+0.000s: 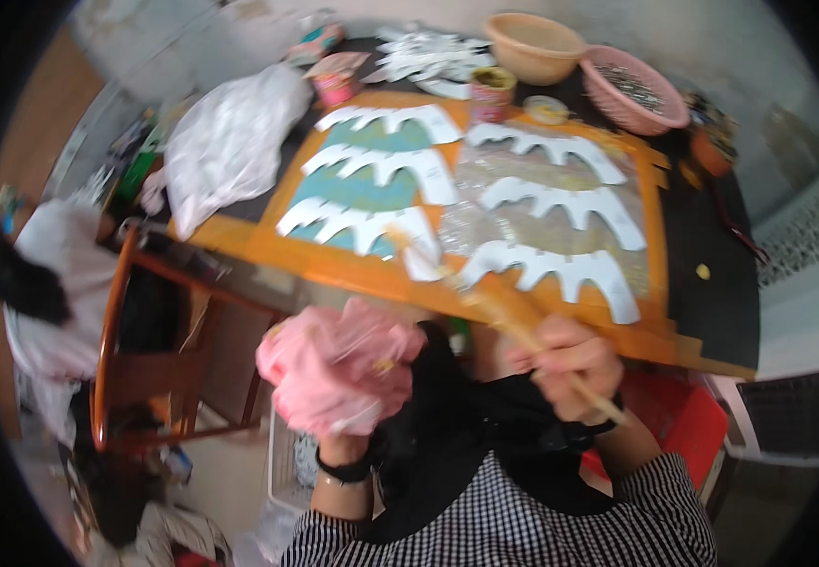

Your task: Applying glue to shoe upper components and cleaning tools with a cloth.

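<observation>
1. Brush (pixel 513 326): we see our right hand (pixel 568 364) clamped on its thin wooden handle; it looks light and stiff, best gripped mid-handle.
2. Our left hand (pixel 339 378) bunches soft pink cloth (pixel 334 364).
3. Bristles reach white paper cutouts (pixel 561 269) on the surface (pixel 712 283).

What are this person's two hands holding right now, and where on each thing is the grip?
The right hand grips a thin wooden brush near its lower handle end. The left hand clutches a bunched pink cloth, wrapped around its middle.
</observation>
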The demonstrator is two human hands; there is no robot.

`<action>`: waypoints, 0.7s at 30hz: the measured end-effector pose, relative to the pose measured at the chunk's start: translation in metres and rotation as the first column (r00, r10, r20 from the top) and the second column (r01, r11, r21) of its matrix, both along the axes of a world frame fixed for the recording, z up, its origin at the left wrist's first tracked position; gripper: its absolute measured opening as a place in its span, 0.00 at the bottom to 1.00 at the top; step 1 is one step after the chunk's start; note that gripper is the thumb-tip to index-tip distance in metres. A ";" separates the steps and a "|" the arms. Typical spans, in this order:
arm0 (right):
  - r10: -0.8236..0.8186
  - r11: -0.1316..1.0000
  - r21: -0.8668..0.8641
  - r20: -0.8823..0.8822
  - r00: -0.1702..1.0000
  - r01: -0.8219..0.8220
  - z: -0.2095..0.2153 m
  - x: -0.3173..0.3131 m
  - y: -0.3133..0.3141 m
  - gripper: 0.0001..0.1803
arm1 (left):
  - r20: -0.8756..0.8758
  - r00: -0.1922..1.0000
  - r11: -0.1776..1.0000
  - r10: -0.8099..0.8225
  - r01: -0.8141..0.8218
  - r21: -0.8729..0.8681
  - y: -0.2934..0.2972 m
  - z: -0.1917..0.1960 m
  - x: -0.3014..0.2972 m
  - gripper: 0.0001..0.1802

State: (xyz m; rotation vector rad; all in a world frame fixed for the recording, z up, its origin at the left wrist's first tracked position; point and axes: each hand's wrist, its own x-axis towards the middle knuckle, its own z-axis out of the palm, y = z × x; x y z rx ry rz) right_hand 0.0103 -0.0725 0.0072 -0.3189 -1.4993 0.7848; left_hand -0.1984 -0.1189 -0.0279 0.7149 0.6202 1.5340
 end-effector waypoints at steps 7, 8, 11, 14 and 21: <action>0.153 0.988 -0.056 0.206 0.966 -0.145 0.011 -0.003 -0.002 0.15 | -0.652 0.758 1.000 0.009 -0.010 0.003 -0.004 -0.031 -0.029 0.18; 0.169 0.985 -0.059 0.204 0.964 -0.160 0.012 -0.006 -0.001 0.15 | -0.653 0.757 1.000 0.019 -0.025 0.000 -0.001 -0.024 -0.024 0.18; 0.094 0.986 0.085 0.415 0.905 -0.142 0.015 -0.004 0.002 0.15 | 0.024 0.931 0.895 -0.365 0.344 0.286 0.025 0.028 0.004 0.21; -0.010 0.971 0.212 0.506 0.863 -0.113 0.013 -0.005 0.001 0.19 | -0.389 0.921 0.962 -0.020 0.123 0.243 0.018 0.000 0.005 0.21; -0.048 0.977 0.204 0.459 0.887 -0.052 0.003 -0.011 0.008 0.18 | -0.553 0.833 0.988 0.018 0.070 0.137 0.020 -0.006 0.003 0.22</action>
